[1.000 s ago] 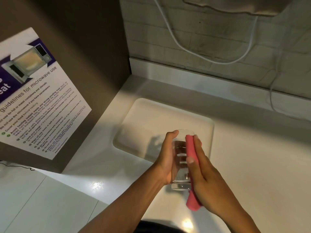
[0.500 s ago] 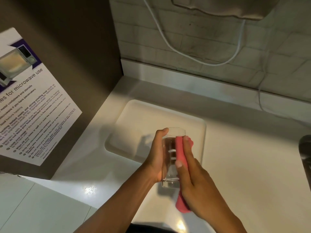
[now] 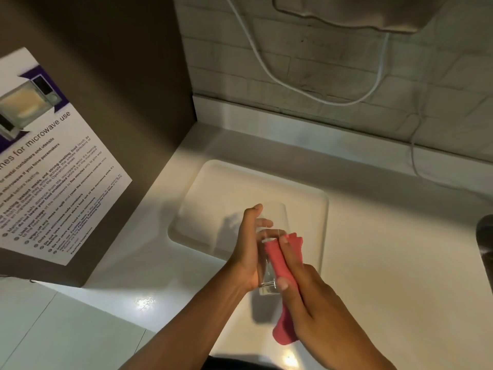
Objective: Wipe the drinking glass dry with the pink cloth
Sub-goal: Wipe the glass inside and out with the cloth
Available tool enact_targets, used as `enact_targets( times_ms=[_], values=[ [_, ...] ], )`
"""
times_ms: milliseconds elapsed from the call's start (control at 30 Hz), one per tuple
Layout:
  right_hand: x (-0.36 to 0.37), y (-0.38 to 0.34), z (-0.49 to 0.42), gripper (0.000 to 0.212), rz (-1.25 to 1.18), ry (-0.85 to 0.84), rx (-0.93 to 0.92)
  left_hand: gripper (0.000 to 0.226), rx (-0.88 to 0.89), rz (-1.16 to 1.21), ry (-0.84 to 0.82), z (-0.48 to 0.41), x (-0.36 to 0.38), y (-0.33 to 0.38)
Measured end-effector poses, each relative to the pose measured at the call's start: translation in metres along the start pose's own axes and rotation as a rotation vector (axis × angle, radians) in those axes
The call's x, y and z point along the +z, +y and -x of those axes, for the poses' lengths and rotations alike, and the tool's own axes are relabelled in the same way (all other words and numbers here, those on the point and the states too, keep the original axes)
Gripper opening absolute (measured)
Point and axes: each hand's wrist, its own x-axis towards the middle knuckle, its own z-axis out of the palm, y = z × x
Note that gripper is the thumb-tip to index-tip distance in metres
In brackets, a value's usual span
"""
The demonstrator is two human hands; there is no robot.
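Note:
A clear drinking glass (image 3: 274,217) is held above the white counter, tilted with its rim away from me. My left hand (image 3: 246,252) grips it from the left, thumb up near the rim and fingers wrapped behind. My right hand (image 3: 306,292) presses a folded pink cloth (image 3: 277,263) flat against the glass's right side. The cloth's lower end hangs out below my right palm. The lower part of the glass is partly hidden by both hands and the cloth.
A shallow white tray (image 3: 210,182) lies on the counter (image 3: 386,276) just beyond the glass. A brown cabinet side with a microwave-use poster (image 3: 50,166) stands at the left. White cables (image 3: 314,94) hang on the brick wall. A dark object (image 3: 484,241) shows at the right edge.
My right hand and the pink cloth have slid down the side of the glass, away from the rim. The left hand keeps its grip. The view has shifted slightly.

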Motion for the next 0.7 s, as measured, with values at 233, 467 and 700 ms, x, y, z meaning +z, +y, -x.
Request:
enact_targets(
  times_ms=[233, 467, 700],
  values=[
    [-0.026, -0.011, -0.020, 0.060, 0.001, 0.038, 0.072, 0.081, -0.006, -0.015, -0.088, 0.002, 0.002, -0.010],
    [-0.008, -0.005, -0.007, 0.056, -0.023, -0.002, 0.046, 0.074, -0.044, -0.091, -0.056, 0.007, 0.003, -0.001],
    [-0.018, 0.001, -0.028, 0.052, -0.039, 0.082, 0.039, 0.084, -0.005, -0.124, -0.066, 0.010, 0.007, 0.000]
  ],
)
